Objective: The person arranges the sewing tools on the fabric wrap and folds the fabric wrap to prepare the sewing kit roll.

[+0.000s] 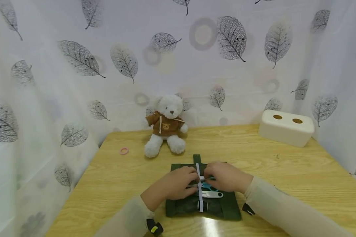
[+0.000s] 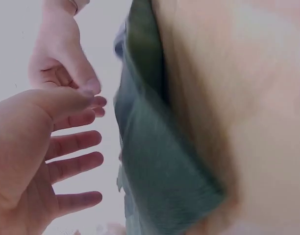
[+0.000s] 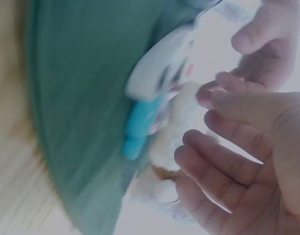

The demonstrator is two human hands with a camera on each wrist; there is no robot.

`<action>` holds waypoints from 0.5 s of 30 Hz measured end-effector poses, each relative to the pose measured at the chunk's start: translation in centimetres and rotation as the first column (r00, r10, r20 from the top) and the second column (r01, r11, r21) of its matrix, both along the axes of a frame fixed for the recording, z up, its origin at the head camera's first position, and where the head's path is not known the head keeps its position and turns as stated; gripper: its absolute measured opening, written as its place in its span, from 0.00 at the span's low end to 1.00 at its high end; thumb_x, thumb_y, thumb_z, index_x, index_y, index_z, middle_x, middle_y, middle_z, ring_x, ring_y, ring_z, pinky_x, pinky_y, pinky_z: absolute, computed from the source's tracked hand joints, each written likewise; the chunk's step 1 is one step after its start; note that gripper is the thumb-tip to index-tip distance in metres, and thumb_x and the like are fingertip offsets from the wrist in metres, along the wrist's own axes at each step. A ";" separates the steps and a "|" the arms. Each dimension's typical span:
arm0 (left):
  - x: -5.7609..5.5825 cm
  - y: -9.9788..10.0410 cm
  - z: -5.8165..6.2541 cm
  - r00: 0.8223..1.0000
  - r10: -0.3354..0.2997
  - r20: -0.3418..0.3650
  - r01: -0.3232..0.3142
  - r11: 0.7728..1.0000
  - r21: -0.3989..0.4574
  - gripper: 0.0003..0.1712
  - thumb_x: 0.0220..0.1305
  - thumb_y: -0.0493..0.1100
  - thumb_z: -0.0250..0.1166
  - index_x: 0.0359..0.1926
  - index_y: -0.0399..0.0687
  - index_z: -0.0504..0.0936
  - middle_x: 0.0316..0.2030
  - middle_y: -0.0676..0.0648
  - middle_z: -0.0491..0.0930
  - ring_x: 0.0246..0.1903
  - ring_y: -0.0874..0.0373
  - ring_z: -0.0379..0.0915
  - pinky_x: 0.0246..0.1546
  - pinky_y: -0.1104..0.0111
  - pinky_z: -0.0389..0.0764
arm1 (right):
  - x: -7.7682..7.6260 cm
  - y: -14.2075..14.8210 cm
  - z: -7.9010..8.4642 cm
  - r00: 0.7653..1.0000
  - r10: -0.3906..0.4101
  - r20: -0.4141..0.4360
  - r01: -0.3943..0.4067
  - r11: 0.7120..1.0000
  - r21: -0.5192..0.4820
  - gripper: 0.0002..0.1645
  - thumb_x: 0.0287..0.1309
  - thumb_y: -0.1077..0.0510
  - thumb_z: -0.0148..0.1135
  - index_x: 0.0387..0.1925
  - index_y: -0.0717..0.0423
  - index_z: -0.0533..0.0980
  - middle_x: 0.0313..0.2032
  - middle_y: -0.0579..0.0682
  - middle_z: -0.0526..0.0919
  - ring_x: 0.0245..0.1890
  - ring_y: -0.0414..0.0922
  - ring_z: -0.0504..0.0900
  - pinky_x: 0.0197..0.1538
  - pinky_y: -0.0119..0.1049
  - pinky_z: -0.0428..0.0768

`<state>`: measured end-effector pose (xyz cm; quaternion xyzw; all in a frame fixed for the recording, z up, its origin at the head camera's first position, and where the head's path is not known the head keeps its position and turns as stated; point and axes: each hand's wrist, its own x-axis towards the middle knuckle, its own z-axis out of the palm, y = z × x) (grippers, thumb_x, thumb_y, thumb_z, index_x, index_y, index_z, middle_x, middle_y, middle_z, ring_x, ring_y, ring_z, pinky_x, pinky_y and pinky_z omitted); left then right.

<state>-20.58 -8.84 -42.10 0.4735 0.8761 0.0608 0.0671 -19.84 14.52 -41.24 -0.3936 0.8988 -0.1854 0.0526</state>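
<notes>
A dark green fabric roll (image 1: 231, 207) lies spread on the table, a white elastic strap (image 1: 200, 199) running down its middle. Under the strap sit blue-handled scissors (image 1: 210, 187), a white utility knife (image 1: 212, 195) and a dark spool (image 1: 206, 206). My left hand (image 1: 179, 183) hovers over the left half beside the strap; its fingers look fairly straight in the left wrist view. From the right, my right hand (image 1: 226, 176) reaches to the strap near the scissors, fingers loosely bent. Nothing shows between the fingers of either hand in the wrist views.
A white teddy bear (image 1: 167, 126) in a brown hoodie sits behind the roll. To its left lies a pink ring (image 1: 124, 151). A cream box (image 1: 286, 129) with two holes stands at the back right, before a leaf-patterned curtain (image 1: 178, 79).
</notes>
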 end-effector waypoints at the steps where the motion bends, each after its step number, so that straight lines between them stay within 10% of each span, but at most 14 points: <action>1: 0.5 -0.2 0.1 1.000 -0.014 -0.002 0.014 1.000 0.015 0.15 0.74 0.56 0.60 0.53 0.57 0.81 0.52 0.56 0.76 0.50 0.62 0.73 0.49 0.70 0.77 | 0.5 0.2 0.2 1.000 0.007 -0.019 -0.007 1.000 -0.003 0.02 0.64 0.56 0.68 0.37 0.48 0.84 0.35 0.38 0.81 0.33 0.33 0.77 0.35 0.31 0.80; 9: 3.6 -0.7 0.6 0.990 -0.097 -0.107 0.110 0.986 0.126 0.14 0.69 0.57 0.65 0.48 0.56 0.83 0.51 0.56 0.78 0.49 0.63 0.75 0.51 0.72 0.77 | 4.0 1.2 0.9 0.995 0.060 -0.076 -0.062 0.998 -0.021 0.06 0.62 0.51 0.71 0.39 0.47 0.84 0.36 0.38 0.81 0.33 0.33 0.77 0.35 0.29 0.79; 15: 4.5 -0.4 1.2 1.000 -0.016 0.027 0.015 1.000 0.009 0.24 0.65 0.64 0.66 0.56 0.59 0.80 0.59 0.57 0.74 0.59 0.61 0.71 0.60 0.66 0.75 | 5.3 1.7 1.5 0.998 0.047 -0.028 -0.047 0.999 0.012 0.14 0.58 0.46 0.74 0.40 0.47 0.84 0.40 0.37 0.81 0.38 0.35 0.80 0.39 0.33 0.82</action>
